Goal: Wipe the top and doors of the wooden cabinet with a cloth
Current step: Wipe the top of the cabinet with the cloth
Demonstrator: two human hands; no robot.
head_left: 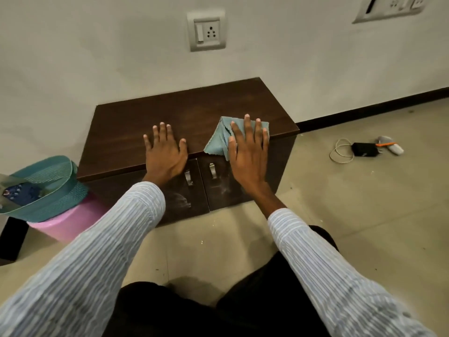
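we see both arms reach forward in striped sleeves [92, 251] over dark trousers [218, 307]. the left hand [165, 152] lies flat on the front edge of the cabinet [145, 122] top, fingers straight and slightly spread, palm down, holding nothing; its grip is wide and flat. the right hand [249, 152] lies flat too, fingers straight and pointing toward the wall, pressing down on the cloth [217, 139]; nothing is curled round it, so the grip is wide, pushing rather than clutching.

the cloth is pale blue-green, folded and rumpled, sitting on the right front part of the cabinet top, with one corner hanging just over the front edge above the right door [218, 188]. part of it is hidden under the right hand.

the cabinet is dark brown wood, low, set against the wall. its two doors are closed, each with a metal handle [188, 177] near the middle seam, and both doors show pale smudges.

to the left stand a teal basket [56, 190] on a pink tub [70, 224]. on the floor to the right lie a black box with a looped cable [340, 152]. a wall socket [206, 31] sits above the cabinet.
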